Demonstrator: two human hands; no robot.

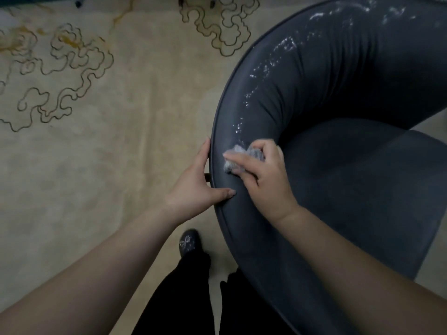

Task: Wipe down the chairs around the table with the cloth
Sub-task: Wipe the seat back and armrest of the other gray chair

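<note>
A dark grey upholstered chair (326,97) with a curved backrest fills the right side of the view. White foamy streaks run along the top of its backrest. My right hand (263,175) grips a small crumpled grey cloth (235,157) and presses it on the backrest's top edge. My left hand (200,182) holds the outer rim of the backrest, thumb on top and fingers behind the edge.
A beige carpet (96,153) with dark cloud-shaped line patterns covers the floor to the left. My dark trousers and a dark shoe (189,243) stand just below the chair's back. Dark furniture feet show at the top edge.
</note>
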